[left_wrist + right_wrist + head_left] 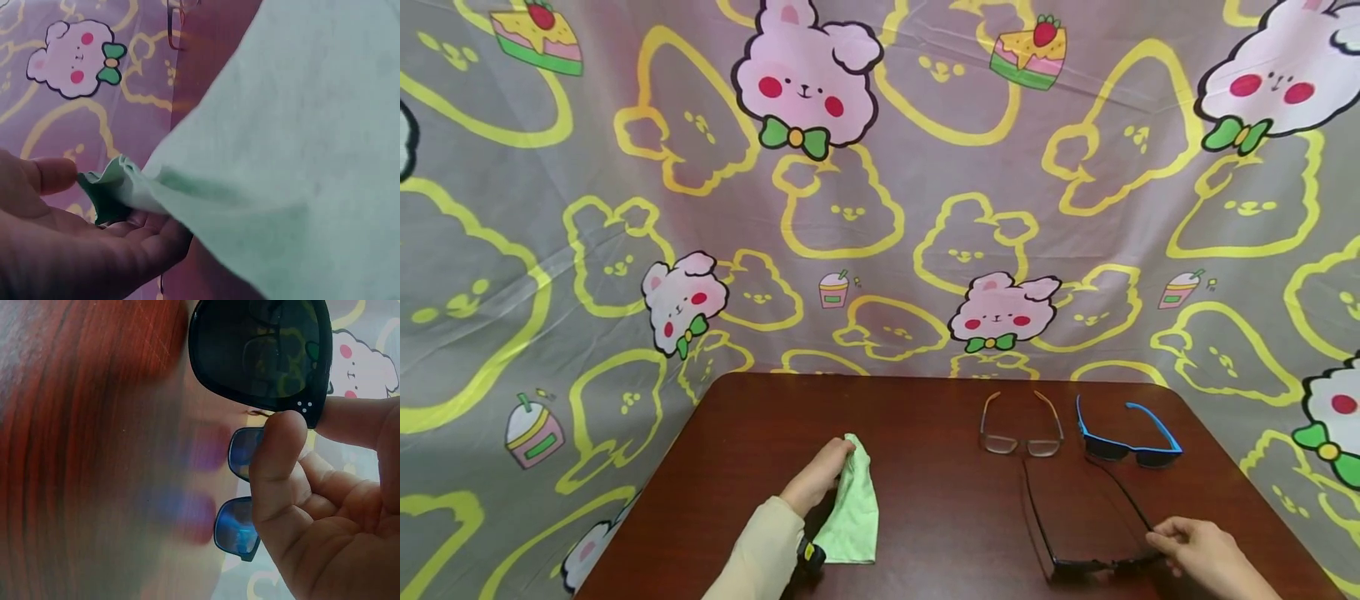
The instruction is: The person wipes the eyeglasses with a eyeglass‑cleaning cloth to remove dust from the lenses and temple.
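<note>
At the left of the head view, my left hand [820, 477] pinches a pale green cloth [853, 517] by its upper end, and the rest drapes down toward the table. The left wrist view shows the cloth [300, 137] bunched between thumb and fingers. Over at the right, my right hand [1206, 550] grips black sunglasses [1078, 567] by one front corner, their temples unfolded and pointing away. Up close in the right wrist view, thumb and finger pinch the frame beside a dark lens [262, 356], near three small silver dots.
Clear-lens glasses [1022, 447] with orange-tipped temples lie at the back right of the dark wooden table [760, 425]. Blue-framed sunglasses [1131, 450] sit just right of them. A patterned cartoon curtain [865, 183] hangs behind and around the table.
</note>
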`<state>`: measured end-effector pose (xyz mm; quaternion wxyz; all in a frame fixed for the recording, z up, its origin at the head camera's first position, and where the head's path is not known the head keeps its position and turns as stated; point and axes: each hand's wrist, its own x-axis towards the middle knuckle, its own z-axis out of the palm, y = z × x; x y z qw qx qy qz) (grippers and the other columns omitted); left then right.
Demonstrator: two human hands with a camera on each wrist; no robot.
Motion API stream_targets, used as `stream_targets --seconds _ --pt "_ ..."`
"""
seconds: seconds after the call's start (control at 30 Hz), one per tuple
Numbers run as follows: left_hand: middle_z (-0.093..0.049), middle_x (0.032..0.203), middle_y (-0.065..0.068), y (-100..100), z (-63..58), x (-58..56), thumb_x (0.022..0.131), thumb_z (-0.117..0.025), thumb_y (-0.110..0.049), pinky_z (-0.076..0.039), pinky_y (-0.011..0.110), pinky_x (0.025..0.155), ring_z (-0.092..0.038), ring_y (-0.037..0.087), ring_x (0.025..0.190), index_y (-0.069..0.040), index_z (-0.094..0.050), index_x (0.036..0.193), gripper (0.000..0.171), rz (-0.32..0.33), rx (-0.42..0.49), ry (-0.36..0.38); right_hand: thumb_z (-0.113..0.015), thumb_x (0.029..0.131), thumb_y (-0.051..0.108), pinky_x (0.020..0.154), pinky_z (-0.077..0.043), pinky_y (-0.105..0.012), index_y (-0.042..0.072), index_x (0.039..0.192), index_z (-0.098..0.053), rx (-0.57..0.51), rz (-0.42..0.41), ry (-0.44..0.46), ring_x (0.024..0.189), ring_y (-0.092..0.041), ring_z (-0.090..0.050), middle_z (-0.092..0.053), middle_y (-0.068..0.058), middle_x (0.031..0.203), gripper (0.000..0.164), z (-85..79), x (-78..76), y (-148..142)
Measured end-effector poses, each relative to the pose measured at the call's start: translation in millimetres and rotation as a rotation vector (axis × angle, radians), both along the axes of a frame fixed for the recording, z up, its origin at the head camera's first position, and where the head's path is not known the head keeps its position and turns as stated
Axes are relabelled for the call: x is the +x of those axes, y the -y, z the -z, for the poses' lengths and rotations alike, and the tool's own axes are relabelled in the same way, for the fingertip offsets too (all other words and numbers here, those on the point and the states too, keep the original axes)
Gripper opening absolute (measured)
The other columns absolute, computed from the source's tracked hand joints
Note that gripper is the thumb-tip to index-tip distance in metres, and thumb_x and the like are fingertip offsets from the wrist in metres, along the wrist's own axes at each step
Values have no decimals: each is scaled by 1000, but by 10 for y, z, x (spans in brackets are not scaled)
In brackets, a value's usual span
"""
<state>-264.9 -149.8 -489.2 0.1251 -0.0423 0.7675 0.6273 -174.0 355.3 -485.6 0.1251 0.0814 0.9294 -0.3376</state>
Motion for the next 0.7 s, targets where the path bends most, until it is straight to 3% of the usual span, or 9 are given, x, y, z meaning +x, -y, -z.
stream_targets --seconds 0.03,0.1,0.27,0.37,0.57,0.7 --pt "-47 93 16 11 15 -22 86 -40 -13 -44 35 67 -50 24 75 1 -43 95 18 0 8 8 -62 90 30 61 -40 -35 3 88 -66 -5 5 8 60 -18 -53 -55 -2 62 28 0 1 -2" --pt "-48 93 13 36 36 -46 87 -42 -13 -45 35 67 -52 22 78 1 -44 98 18 6 -11 5 -61 90 30 60 -38 -34 3 87 -66 -7 14 23 60 -18 -52 -55 -2 60 27 0 3 -6" --pt "-49 116 21 96 71 -67 93 -50 -21 -46 47 80 -52 33 104 8 -40 121 42 34 -112 3 -60 91 31 59 -38 -33 3 86 -66 -6 4 27 59 -18 -52 -55 -2 61 28 6 -9 -25" --pt "-47 123 24 137 76 -67 93 -52 -22 -45 51 83 -49 38 110 8 -38 127 48 24 -166 8 -60 91 30 58 -38 -33 2 86 -66 -15 5 33 59 -18 -52 -55 -2 62 29 21 -14 -37" --pt "-48 123 26 223 88 -90 92 -56 -18 -48 49 77 -54 37 105 10 -36 132 53 3 -274 -30 -55 93 41 56 -38 -33 5 80 -63 -18 6 62 56 -17 -50 -55 -2 61 39 27 -12 -82" --pt "-47 126 29 274 65 -103 93 -57 -19 -51 46 74 -55 37 105 10 -33 135 57 7 -320 -42 -50 92 52 58 -41 -35 4 80 -62 65 -37 30 59 -19 -53 -57 -3 64 51 -70 -50 -103"
